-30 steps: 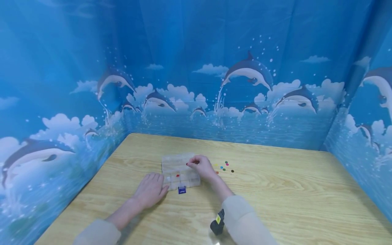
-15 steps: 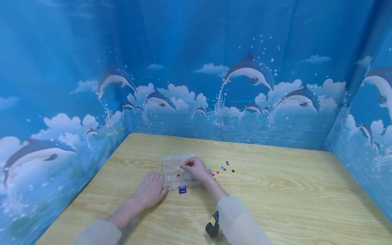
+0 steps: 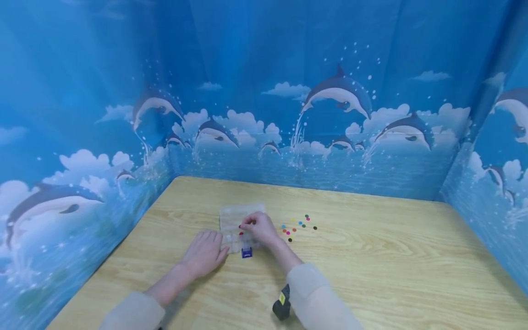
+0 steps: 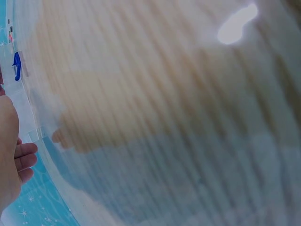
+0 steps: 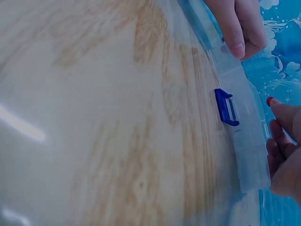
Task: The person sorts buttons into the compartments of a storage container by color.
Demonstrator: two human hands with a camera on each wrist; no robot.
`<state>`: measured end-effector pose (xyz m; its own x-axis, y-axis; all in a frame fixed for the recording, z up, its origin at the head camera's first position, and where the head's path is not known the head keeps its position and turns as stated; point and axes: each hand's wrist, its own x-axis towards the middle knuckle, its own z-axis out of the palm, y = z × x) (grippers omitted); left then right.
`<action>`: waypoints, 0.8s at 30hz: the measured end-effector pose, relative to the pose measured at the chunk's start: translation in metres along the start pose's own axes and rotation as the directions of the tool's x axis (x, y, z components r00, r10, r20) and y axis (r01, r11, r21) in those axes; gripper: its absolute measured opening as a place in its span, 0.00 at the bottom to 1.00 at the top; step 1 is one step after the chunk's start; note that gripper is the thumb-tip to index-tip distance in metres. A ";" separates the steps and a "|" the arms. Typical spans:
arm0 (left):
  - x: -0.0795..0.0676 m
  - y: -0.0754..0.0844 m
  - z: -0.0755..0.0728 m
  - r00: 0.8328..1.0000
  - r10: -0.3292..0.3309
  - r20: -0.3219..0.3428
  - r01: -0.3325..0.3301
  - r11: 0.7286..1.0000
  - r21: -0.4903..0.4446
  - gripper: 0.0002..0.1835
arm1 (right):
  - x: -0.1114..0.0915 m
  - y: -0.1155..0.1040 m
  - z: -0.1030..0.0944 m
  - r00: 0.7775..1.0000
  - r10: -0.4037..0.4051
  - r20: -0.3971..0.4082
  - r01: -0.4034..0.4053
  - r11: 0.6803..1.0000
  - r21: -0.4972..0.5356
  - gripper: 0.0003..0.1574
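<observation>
Right hand pinches a red disc over the clear box beneath, left hand relaxed at its edge, so a fingertip slip could send the disc astray.

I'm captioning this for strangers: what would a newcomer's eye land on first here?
Probably the bright blue dolphin backdrop behind and beside the wooden table. Then the right hand, holding a small red disc over the clear compartment box, and the colored discs scattered on the table to the box's right.
</observation>
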<state>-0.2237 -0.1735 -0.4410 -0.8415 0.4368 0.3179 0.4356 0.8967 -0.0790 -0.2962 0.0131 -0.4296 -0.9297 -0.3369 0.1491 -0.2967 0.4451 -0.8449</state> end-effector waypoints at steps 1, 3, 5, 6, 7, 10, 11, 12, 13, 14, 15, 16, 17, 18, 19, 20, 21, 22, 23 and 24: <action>0.000 0.000 0.000 1.000 -0.001 0.001 0.001 1.000 0.000 0.18 | 0.000 0.000 0.000 1.000 -0.003 -0.002 0.003 1.000 -0.008 0.04; 0.001 0.000 0.000 1.000 -0.001 0.000 0.001 1.000 0.000 0.18 | 0.000 -0.002 0.001 1.000 -0.004 -0.007 0.003 1.000 -0.024 0.04; 0.001 -0.001 0.000 1.000 -0.001 -0.003 0.001 1.000 -0.002 0.19 | -0.001 -0.005 0.001 1.000 -0.001 -0.013 0.000 0.999 -0.035 0.03; 0.001 -0.001 -0.001 1.000 -0.001 -0.004 0.001 1.000 -0.003 0.19 | -0.001 -0.005 0.001 1.000 -0.001 -0.016 0.000 0.999 -0.043 0.03; 0.001 -0.001 -0.001 1.000 0.000 -0.005 0.000 1.000 -0.001 0.19 | -0.001 -0.006 0.001 1.000 0.004 -0.018 -0.005 0.999 -0.044 0.03; 0.002 -0.001 -0.001 1.000 0.000 -0.003 0.000 1.000 0.002 0.19 | -0.001 -0.007 0.000 1.000 0.021 -0.015 -0.022 0.999 -0.046 0.03; 0.002 -0.001 -0.001 1.000 -0.001 -0.001 0.001 1.000 0.003 0.19 | -0.001 -0.008 0.000 1.000 0.026 -0.010 -0.026 0.999 -0.043 0.03; 0.002 -0.001 -0.001 1.000 -0.002 0.000 0.002 1.000 0.003 0.19 | -0.001 -0.008 0.000 1.000 0.030 -0.006 -0.030 0.999 -0.041 0.03; 0.002 -0.001 -0.001 1.000 -0.003 0.002 0.003 1.000 0.004 0.20 | -0.001 -0.008 -0.001 0.999 0.032 -0.001 -0.033 0.999 -0.038 0.02; 0.002 -0.001 -0.001 1.000 -0.004 0.003 0.004 1.000 0.004 0.20 | -0.001 -0.008 -0.001 0.999 0.037 0.002 -0.037 0.999 -0.035 0.02; 0.001 -0.001 -0.001 1.000 -0.004 0.003 0.004 1.000 0.003 0.20 | -0.001 -0.008 -0.001 0.999 0.044 0.007 -0.044 0.999 -0.028 0.02; 0.001 -0.001 -0.001 1.000 -0.004 0.004 0.004 1.000 0.002 0.20 | -0.001 -0.008 -0.001 0.999 0.049 0.009 -0.049 0.999 -0.019 0.02; 0.001 -0.001 -0.001 1.000 -0.003 0.005 0.003 1.000 0.004 0.20 | -0.001 -0.008 -0.002 0.999 0.051 0.011 -0.051 0.999 -0.011 0.02; 0.001 -0.001 -0.001 1.000 -0.001 0.003 0.001 1.000 0.006 0.20 | -0.001 -0.007 -0.002 0.998 0.057 0.013 -0.057 0.998 -0.001 0.02; 0.001 -0.001 -0.001 1.000 0.000 0.002 0.000 1.000 0.006 0.20 | -0.001 -0.006 -0.002 0.998 0.058 0.013 -0.059 0.998 0.009 0.02; 0.001 -0.001 -0.001 1.000 0.001 0.000 -0.001 1.000 0.005 0.19 | 0.000 -0.006 -0.002 0.998 0.066 0.013 -0.066 0.998 0.022 0.02; 0.001 -0.001 -0.001 1.000 0.003 -0.001 -0.003 1.000 0.005 0.19 | 0.000 -0.005 -0.003 0.997 0.073 0.013 -0.073 0.997 0.032 0.03; 0.001 -0.001 -0.001 1.000 0.003 -0.002 -0.003 1.000 0.004 0.19 | 0.000 -0.004 -0.003 0.997 0.076 0.011 -0.077 0.996 0.041 0.03; 0.001 -0.001 -0.001 1.000 0.004 -0.002 -0.004 1.000 0.003 0.19 | 0.001 -0.003 -0.004 0.997 0.082 0.009 -0.082 0.995 0.048 0.03; 0.000 -0.001 -0.001 1.000 0.003 -0.001 -0.003 1.000 0.000 0.19 | 0.001 -0.002 -0.005 0.996 0.091 0.006 -0.091 0.994 0.058 0.04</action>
<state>-0.2239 -0.1740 -0.4396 -0.8398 0.4394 0.3188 0.4382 0.8953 -0.0798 -0.2975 0.0159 -0.4249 -0.9516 -0.2998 0.0685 -0.1975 0.4251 -0.8833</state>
